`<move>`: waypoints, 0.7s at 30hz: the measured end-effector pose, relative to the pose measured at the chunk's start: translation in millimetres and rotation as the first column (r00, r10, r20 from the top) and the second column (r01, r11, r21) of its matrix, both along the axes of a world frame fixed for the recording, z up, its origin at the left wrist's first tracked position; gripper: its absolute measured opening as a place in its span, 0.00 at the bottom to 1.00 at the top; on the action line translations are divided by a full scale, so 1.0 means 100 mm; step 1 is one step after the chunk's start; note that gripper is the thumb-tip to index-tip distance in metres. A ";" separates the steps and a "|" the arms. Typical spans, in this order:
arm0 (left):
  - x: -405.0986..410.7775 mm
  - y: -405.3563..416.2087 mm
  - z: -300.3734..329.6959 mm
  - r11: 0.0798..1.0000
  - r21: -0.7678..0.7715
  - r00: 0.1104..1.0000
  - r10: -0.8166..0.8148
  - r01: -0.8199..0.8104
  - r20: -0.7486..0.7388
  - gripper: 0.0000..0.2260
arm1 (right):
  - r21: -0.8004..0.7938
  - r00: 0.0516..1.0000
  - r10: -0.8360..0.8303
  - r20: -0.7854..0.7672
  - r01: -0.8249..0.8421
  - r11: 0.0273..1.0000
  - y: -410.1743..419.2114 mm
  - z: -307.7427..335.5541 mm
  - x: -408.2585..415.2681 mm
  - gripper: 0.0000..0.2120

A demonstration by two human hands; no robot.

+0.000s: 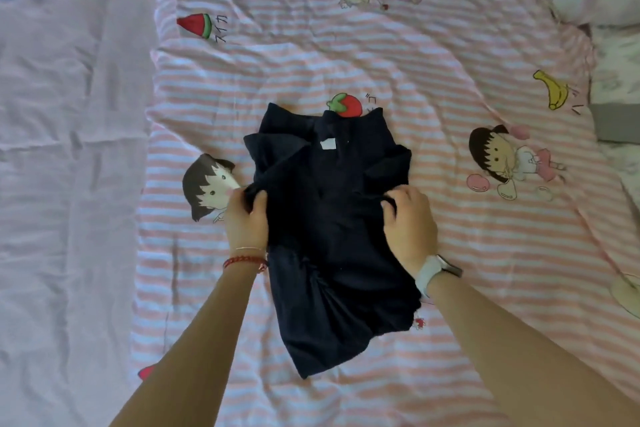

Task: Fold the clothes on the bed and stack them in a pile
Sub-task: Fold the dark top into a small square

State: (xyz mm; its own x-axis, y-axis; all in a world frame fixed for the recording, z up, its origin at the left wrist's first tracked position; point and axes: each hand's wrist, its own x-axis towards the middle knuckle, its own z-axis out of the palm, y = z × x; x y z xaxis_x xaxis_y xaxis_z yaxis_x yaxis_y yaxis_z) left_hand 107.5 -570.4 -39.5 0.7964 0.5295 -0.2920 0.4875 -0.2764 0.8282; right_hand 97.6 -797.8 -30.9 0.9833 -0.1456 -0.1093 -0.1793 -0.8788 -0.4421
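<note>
- Your left hand (pixel 246 218) pinches a bunch of cloth on the left edge of the dark navy shirt (pixel 332 239), thumb on top and fingers curled underneath.
- Your right hand (pixel 408 225) grips the shirt's right edge at about the same height, fingers curled into the fabric, knuckles up.
- The shirt lies in the middle of the bed on the pink-and-white striped blanket (pixel 450 55), collar pointing away from you and hem toward you. Its sides are already drawn in, so it forms a narrow, rumpled strip; the lower part is creased and lies slightly askew.
- A small white label (pixel 326 144) shows just inside the collar.
- On your left wrist you wear a red braided bracelet (pixel 244 261) and a thin bangle; on your right wrist, a watch with a white strap (pixel 437 270).
- The blanket carries cartoon prints: a strawberry (pixel 345 105) just beyond the collar, a dark-haired figure (pixel 207 185) beside your left hand, a banana (pixel 553 89) far right.
- To the left of the blanket lies a plain pale lilac sheet (pixel 69 149).
- At the right edge you can see a grey-and-white piece of fabric (pixel 616 121); what it is cannot be told.
</note>
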 end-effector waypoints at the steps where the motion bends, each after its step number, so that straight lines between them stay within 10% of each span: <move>1: -0.05 0.13 0.01 0.976 -0.134 0.985 0.171 -0.169 0.002 0.06 | 0.133 0.987 -0.155 0.039 0.149 0.980 -0.08 0.01 0.00 0.10; 4: -0.31 0.40 0.05 0.890 -0.242 0.921 0.362 -0.387 -0.143 0.02 | 0.431 0.776 -0.616 -0.133 0.605 0.669 -0.38 0.06 0.02 0.10; 7: -0.47 0.38 0.14 0.960 -0.038 0.954 0.268 -0.276 -0.135 0.14 | 0.496 0.609 -0.709 -0.355 0.766 0.410 -0.56 0.11 -0.03 0.09; 10: -0.31 0.24 0.24 0.974 0.166 0.985 0.166 -0.155 -0.053 0.25 | 0.497 0.681 -0.604 -0.413 0.725 0.477 -0.52 0.18 -0.04 0.13; 15: 0.13 0.31 0.29 0.932 0.039 0.882 0.353 -0.359 -0.314 0.37 | 0.483 0.612 -0.590 -0.528 0.787 0.384 -0.51 0.18 0.10 0.08; 21: -0.27 0.28 0.41 0.936 0.058 0.881 0.348 -0.348 -0.320 0.34 | 0.435 0.683 -0.694 -0.229 0.709 0.554 -0.43 0.22 -0.09 0.18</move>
State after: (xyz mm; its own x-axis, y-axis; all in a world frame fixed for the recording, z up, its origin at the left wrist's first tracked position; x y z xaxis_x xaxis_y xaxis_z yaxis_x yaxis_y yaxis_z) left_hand 80.4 -542.0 1.1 0.4245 0.7549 -0.4999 0.7905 -0.0398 0.6112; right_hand 88.9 -841.2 -8.5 0.5871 -0.7128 -0.3837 -0.6686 -0.1598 -0.7262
